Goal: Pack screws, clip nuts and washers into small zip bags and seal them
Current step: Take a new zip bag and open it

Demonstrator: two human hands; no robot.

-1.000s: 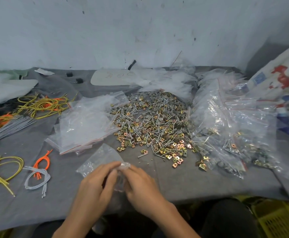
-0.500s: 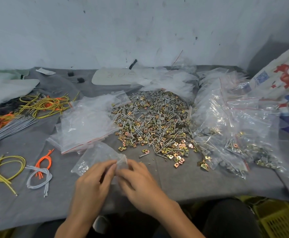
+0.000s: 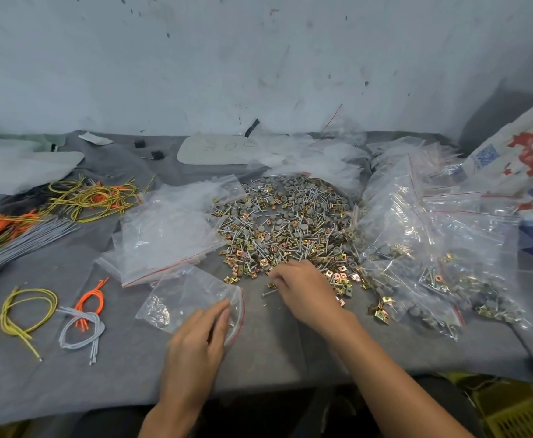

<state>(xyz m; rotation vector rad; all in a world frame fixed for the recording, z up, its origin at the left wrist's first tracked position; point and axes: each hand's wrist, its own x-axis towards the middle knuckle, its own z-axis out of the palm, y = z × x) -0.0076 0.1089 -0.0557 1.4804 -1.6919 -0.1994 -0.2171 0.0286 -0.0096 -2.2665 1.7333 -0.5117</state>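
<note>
Centrally, a grey cloth-covered surface (image 3: 277,352) runs back to a pale, scuffed wall (image 3: 258,64) flecked with dark marks. At mid-surface lies a loose pile (image 3: 290,229) of screws, brass-coloured clip nuts and grey washers. Left of the pile sits a stack of empty zip bags (image 3: 167,235). Right of it is a heap of filled bags (image 3: 432,248), with a printed sack (image 3: 518,165) behind.

One small zip bag (image 3: 183,298) lies near the front edge, its red-striped mouth turned toward the pile and a few small pieces gathered in its left corner. The left hand (image 3: 198,339) rests on the mouth end, fingers nearly straight on the plastic, and its thumb is hidden. The right hand (image 3: 303,289) is at the pile's near edge, fingers curled down onto loose pieces. Whether anything is pinched cannot be told. A single screw (image 3: 268,293) lies just beside its fingertips.

At far left lie bundled wires (image 3: 91,197) in yellow, orange and grey. Nearer are a yellow loop (image 3: 28,311), an orange loop (image 3: 92,298) and a pale loop (image 3: 81,330). A yellow crate (image 3: 518,412) shows below the front-right edge.
</note>
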